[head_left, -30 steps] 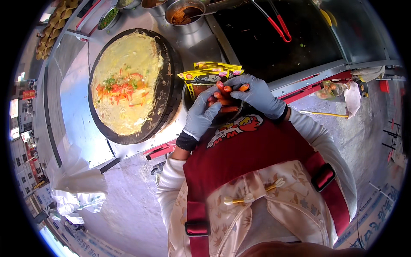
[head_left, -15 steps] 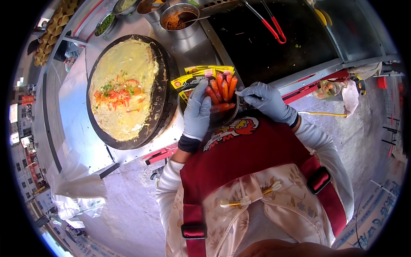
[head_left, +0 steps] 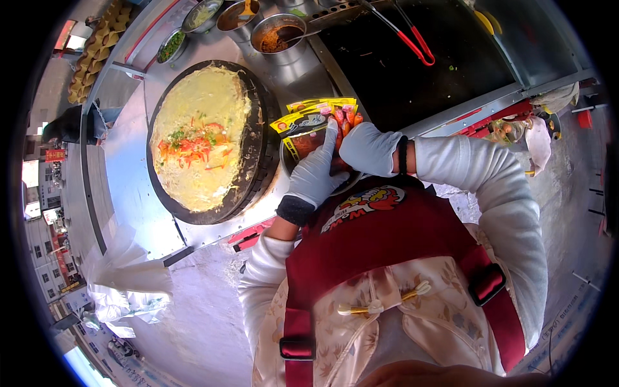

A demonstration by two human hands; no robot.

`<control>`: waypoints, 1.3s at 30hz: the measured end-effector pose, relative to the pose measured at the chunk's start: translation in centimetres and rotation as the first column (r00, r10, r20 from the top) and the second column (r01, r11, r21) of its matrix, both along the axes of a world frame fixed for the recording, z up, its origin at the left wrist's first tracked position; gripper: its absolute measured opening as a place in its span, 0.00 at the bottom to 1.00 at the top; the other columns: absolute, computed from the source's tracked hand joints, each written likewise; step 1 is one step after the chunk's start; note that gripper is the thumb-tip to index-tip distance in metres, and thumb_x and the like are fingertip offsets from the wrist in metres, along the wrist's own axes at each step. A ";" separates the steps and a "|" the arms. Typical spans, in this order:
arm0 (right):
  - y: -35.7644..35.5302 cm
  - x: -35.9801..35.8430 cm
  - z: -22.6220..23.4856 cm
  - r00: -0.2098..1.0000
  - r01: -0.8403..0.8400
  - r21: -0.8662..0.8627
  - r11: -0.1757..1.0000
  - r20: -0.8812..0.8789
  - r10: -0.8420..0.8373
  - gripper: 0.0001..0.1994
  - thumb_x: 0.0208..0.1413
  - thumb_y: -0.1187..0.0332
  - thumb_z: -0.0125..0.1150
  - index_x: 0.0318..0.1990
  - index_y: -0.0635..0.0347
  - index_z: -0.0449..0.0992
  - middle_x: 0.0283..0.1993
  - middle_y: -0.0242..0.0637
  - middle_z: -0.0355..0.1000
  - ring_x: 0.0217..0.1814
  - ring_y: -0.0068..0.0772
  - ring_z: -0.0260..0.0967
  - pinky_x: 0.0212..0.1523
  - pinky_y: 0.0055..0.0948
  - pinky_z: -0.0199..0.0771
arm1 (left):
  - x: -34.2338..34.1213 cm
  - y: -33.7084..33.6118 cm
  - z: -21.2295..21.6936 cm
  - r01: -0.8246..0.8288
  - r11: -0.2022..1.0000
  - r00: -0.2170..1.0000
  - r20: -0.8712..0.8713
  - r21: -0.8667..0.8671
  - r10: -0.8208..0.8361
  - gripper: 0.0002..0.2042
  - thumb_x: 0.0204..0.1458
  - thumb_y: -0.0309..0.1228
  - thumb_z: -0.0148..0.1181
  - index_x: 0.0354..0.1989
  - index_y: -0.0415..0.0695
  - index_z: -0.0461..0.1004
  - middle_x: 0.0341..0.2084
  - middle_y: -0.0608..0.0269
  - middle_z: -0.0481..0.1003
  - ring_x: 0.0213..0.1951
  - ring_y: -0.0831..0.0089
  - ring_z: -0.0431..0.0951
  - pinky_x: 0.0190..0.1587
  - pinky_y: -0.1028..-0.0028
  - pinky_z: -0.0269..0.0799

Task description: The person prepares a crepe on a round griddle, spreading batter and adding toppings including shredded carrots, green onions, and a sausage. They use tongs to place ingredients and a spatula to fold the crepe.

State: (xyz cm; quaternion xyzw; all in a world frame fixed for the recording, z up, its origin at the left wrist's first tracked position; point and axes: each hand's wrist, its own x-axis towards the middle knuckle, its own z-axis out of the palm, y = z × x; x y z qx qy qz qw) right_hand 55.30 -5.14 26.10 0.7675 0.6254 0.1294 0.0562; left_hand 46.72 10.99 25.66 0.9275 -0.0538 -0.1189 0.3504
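Observation:
Both my hands wear pale grey gloves and meet over a round container in front of my dark red apron. Orange-red wrapped sausages and yellow-and-black packets stand in it. My left hand is closed over the sausages, its index finger pointing up along them; what it holds is hidden. Right beside it, my right hand is curled into a fist with its knuckles up, and anything inside is out of sight. To the left, a large thin pancake topped with chopped red and green bits lies on a round black hotplate.
A metal pot of reddish sauce with a spoon stands behind the container. Bowls of chopped greens and pale shreds sit farther left. Red-handled tongs lie on the black griddle. Plastic bags hang at lower left.
My right hand has moved left against my left hand and curled into a fist, its forearm swinging out to the right. My left hand has turned inward over the sausages. The whole view has shifted slightly.

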 end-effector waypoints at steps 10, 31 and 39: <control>1.6 0.8 2.2 0.880 0.115 -0.231 0.966 -0.428 -0.207 0.15 0.45 0.55 0.59 0.23 0.59 0.77 0.20 0.40 0.72 0.22 0.41 0.71 0.24 0.37 0.68 | -0.2 -3.0 -2.6 -0.229 0.904 0.962 0.224 0.361 0.155 0.38 0.50 0.36 0.52 0.67 0.44 0.38 0.21 0.57 0.74 0.16 0.64 0.73 0.18 0.63 0.68; -5.7 -0.1 -2.2 0.440 0.149 0.004 0.989 -0.896 -0.062 0.15 0.54 0.60 0.54 0.47 0.53 0.72 0.37 0.39 0.75 0.41 0.37 0.74 0.41 0.32 0.74 | 1.5 -1.5 -0.7 -0.343 0.910 0.931 -0.045 0.234 0.363 0.26 0.51 0.47 0.53 0.55 0.47 0.64 0.34 0.48 0.76 0.35 0.51 0.77 0.38 0.59 0.72; -3.6 -0.5 -4.1 0.750 0.219 0.138 0.966 -0.657 -0.076 0.04 0.48 0.69 0.54 0.31 0.55 0.70 0.27 0.42 0.71 0.30 0.45 0.71 0.34 0.39 0.70 | 0.2 -0.7 -2.5 -0.384 0.921 0.923 0.015 0.060 0.384 0.32 0.50 0.46 0.55 0.61 0.42 0.56 0.38 0.41 0.74 0.38 0.47 0.75 0.42 0.60 0.70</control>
